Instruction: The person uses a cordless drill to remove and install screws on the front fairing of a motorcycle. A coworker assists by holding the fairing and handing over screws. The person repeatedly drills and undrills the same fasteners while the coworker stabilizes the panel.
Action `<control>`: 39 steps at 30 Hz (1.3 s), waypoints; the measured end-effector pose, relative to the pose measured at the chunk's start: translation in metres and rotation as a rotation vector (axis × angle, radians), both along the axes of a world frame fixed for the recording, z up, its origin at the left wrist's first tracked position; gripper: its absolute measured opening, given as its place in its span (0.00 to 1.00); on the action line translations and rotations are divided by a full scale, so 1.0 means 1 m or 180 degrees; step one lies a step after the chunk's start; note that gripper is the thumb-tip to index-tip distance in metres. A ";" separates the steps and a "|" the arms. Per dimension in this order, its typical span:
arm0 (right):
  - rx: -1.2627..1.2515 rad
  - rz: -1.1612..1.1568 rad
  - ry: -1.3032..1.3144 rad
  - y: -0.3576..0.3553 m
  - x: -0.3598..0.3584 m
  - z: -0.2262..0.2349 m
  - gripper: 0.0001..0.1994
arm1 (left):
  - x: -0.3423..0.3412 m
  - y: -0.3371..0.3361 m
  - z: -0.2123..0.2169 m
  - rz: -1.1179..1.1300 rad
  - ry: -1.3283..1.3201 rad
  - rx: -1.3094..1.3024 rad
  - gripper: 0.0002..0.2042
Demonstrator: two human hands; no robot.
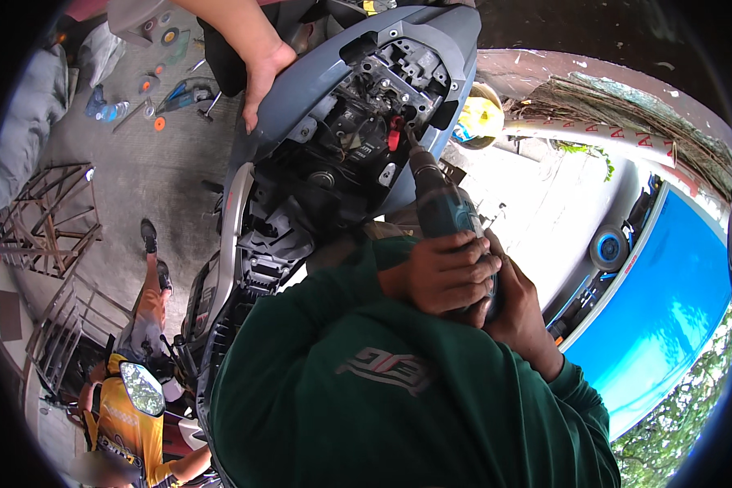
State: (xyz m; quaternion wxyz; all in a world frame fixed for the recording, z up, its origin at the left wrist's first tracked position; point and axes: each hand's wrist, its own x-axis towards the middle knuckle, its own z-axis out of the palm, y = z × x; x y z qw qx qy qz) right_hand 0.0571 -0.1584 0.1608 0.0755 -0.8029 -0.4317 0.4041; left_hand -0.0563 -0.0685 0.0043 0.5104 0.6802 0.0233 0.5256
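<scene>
A teal and black power drill (445,207) is in both my hands, its bit reaching into the opened tail of a motorcycle. My left hand (454,274) wraps around the drill's body with curled fingers. Behind it, my right hand (519,305) closes around the handle, partly hidden by the drill and my left hand. The drill's tip meets the motorcycle near a red part (395,132), beside a dark battery-like block (354,145). Grey-blue body panels (297,102) frame the opening. What the tip touches is too small to tell.
A co-worker's hand (264,77) rests on the far left panel. Tools (189,98) and discs lie on the floor at left. A person in a yellow shirt (126,415) is at lower left. To the right are a bucket with a yellow bag (480,118) and a blue truck (667,301).
</scene>
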 end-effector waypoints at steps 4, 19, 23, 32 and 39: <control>0.0014 -0.0051 0.0058 -0.007 -0.003 0.002 0.46 | 0.001 -0.003 0.003 -0.0077 -0.0050 0.0021 0.11; -0.0022 -0.0267 0.0029 -0.017 -0.011 0.005 0.45 | 0.001 -0.002 0.011 -0.0213 -0.0071 -0.0042 0.11; 0.0152 -0.0307 0.0072 -0.024 -0.012 0.002 0.44 | 0.000 -0.003 0.015 -0.0308 -0.0026 -0.0025 0.10; 0.0198 -0.0659 0.0424 -0.049 -0.023 0.011 0.45 | -0.005 -0.012 0.034 -0.0429 -0.0039 0.0038 0.06; 0.0600 -0.0845 0.0334 -0.106 -0.040 0.011 0.42 | -0.006 -0.038 0.060 -0.0608 -0.0079 0.0520 0.08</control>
